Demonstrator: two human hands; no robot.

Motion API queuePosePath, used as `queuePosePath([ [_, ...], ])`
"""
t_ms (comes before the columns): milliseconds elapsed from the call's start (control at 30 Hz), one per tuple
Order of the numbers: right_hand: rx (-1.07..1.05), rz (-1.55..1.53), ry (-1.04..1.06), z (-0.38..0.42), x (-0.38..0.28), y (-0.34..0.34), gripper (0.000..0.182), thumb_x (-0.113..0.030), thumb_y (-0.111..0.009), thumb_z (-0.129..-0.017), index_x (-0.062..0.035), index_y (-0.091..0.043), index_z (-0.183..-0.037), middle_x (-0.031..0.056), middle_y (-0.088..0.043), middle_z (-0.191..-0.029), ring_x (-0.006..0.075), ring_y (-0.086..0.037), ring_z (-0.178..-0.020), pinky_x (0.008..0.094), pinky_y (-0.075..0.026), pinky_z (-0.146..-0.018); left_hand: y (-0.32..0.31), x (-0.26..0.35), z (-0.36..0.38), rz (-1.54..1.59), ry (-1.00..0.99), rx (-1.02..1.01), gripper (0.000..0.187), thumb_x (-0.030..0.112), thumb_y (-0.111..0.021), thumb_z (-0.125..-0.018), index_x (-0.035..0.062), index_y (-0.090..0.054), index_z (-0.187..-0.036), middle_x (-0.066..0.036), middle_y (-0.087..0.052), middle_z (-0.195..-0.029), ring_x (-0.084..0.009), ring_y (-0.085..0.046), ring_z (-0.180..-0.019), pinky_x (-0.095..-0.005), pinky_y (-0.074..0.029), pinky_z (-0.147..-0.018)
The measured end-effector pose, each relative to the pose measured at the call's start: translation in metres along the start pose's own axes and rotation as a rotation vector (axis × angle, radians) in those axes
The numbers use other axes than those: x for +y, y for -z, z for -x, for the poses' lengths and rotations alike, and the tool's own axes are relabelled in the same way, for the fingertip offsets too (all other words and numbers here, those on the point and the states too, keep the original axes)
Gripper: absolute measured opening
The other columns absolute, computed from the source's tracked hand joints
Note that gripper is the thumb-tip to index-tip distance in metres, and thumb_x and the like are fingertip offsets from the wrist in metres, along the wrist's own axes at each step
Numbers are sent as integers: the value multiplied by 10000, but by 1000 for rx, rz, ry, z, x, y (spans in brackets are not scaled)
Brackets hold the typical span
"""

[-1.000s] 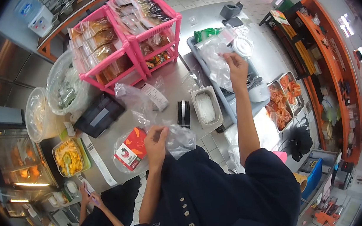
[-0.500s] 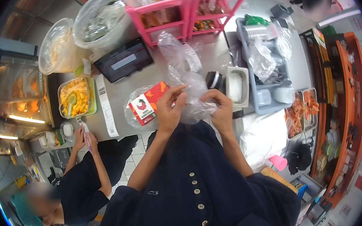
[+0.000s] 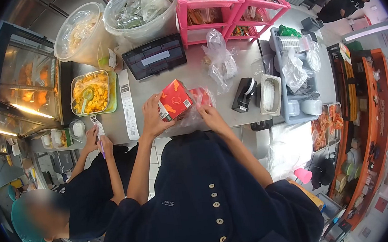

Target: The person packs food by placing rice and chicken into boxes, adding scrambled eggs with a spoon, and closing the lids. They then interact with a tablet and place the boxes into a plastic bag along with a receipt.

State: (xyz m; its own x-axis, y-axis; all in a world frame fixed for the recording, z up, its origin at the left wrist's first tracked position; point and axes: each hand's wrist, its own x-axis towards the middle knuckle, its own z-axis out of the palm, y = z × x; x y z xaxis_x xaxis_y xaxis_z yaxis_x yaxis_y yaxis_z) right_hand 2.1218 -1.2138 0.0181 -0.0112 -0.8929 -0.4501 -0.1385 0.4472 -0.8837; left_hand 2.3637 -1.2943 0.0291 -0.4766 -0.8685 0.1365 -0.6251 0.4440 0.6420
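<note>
A red box (image 3: pixel 175 99) is held tilted above the counter's front edge, with my left hand (image 3: pixel 155 117) gripping its left side. Just right of it, my right hand (image 3: pixel 210 115) pinches a clear plastic bag (image 3: pixel 192 117). Another red surface (image 3: pixel 202 95) shows through the plastic behind the box. Beyond my hands lies a knotted clear bag (image 3: pixel 218 60) with a white label on it. A black tape dispenser (image 3: pixel 244 94) stands to the right, beside a metal tray (image 3: pixel 271 95).
At the left, a co-worker (image 3: pixel 82 201) in a teal cap holds a paper slip and a purple pen. A tablet (image 3: pixel 154 57), pink racks (image 3: pixel 202 17) and a tub of yellow food (image 3: pixel 91 93) stand on the counter (image 3: pixel 144 90). A blue-grey bin (image 3: pixel 291 111) is at the right.
My left hand has taken hold of the red box and lifted it. My right hand has shifted left with plastic in its fingers. The knotted bag now lies apart from my hands.
</note>
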Motion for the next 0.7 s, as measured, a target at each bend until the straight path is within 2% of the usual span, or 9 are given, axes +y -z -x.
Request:
queuePosePath([
  [33, 5, -126, -2, -2, -5, -10, 566, -510, -435, -1045, 2, -674, -1062, -21, -542, -806, 114, -456, -724, 303, -414, -652, 7, 2, 1, -9, -12, -23, 1117, 348, -864, -513, 135, -371, -1493, -188, -467, -1373, -378, -427, -1301, -501, -264, -1128],
  [133, 80, -512, -197, -27, 18, -24, 650, -556, -402, -1039, 41, -633, -1147, 38, -653, -903, 154, -583, -866, 327, -494, -786, 10, -1, -1, 7, -49, -118, 1088, 342, -863, -501, 166, -418, -1477, -190, -465, -1384, -391, -420, -1303, -505, -279, -1125],
  [233, 134, -320, -265, -25, 12, 11, 628, -529, -430, -1034, 44, -597, -1230, 111, -714, -1022, 226, -662, -1005, 372, -525, -868, 6, 2, -10, -55, -123, -249, 1100, 364, -884, -488, 170, -441, -1476, -183, -453, -1406, -394, -411, -1312, -509, -279, -1128],
  [333, 189, 5, -109, -1, -12, 39, 566, -461, -594, -969, 30, -599, -1250, 173, -722, -1012, 290, -706, -926, 404, -528, -780, -12, 17, -13, -139, -179, -289, 1075, 367, -881, -499, 167, -459, -1468, -179, -451, -1415, -388, -400, -1324, -512, -277, -1135],
  [433, 509, 434, 15, -2, -8, 52, 459, -363, -696, -888, -5, -648, -1171, 198, -724, -940, 361, -712, -811, 437, -538, -746, -26, 30, -19, -160, -194, -285, 1041, 398, -881, -540, 178, -463, -1467, -175, -444, -1434, -388, -384, -1340, -522, -267, -1145],
  [533, 605, 704, -50, -14, -2, 50, 344, -321, -728, -845, -24, -693, -1014, 200, -714, -849, 392, -690, -770, 448, -533, -743, -24, 39, -15, -187, -179, -136, 1016, 493, -862, -611, 136, -453, -1470, -195, -437, -1444, -403, -376, -1350, -536, -261, -1146],
  [567, 564, 646, -65, -18, 5, 52, 337, -315, -712, -867, -7, -691, -1003, 189, -716, -867, 344, -698, -788, 420, -536, -745, -21, 41, -13, -204, -171, -57, 1015, 532, -850, -639, 111, -448, -1470, -205, -436, -1445, -409, -375, -1352, -541, -261, -1145],
  [667, 472, 322, -28, -32, 29, 56, 319, -295, -644, -942, 19, -683, -983, 139, -711, -887, 226, -701, -820, 357, -537, -753, -69, -37, 15, 213, 377, 406, 986, 635, -758, -748, 8, -444, -1442, -237, -418, -1453, -393, -385, -1362, -511, -326, -1108],
  [700, 452, 125, 29, -28, 36, 54, 307, -289, -608, -974, 10, -679, -985, 113, -703, -871, 203, -687, -814, 349, -534, -759, -60, -37, 16, 405, 610, 277, 955, 644, -729, -778, -17, -459, -1411, -237, -449, -1422, -375, -430, -1317, -483, -365, -1065],
])
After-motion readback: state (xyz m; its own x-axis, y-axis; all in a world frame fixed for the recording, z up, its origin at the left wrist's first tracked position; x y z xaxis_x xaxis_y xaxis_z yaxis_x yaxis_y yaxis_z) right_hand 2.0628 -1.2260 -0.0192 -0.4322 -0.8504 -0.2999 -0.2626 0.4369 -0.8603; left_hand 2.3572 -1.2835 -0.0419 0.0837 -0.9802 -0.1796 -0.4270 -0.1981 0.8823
